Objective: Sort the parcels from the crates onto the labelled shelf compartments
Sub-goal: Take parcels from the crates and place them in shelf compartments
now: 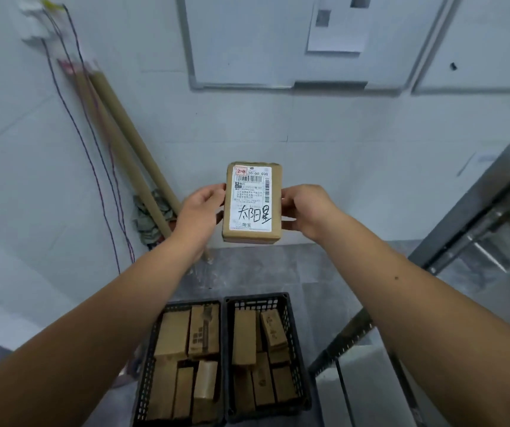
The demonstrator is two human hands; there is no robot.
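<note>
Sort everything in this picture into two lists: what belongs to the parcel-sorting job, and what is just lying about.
Belongs to the job: held parcel, gripped by left hand and right hand; left crate and right crate; crated parcels; metal shelf frame.

Just lying about: cardboard tubes, loose wires, crumpled cloth, whiteboard.

The white label (251, 200) on the parcel (252, 236) reads "20-00 030", handwritten "太阳星" and printed "淘宝", and its red sticker (241, 171) says "2-4".
</note>
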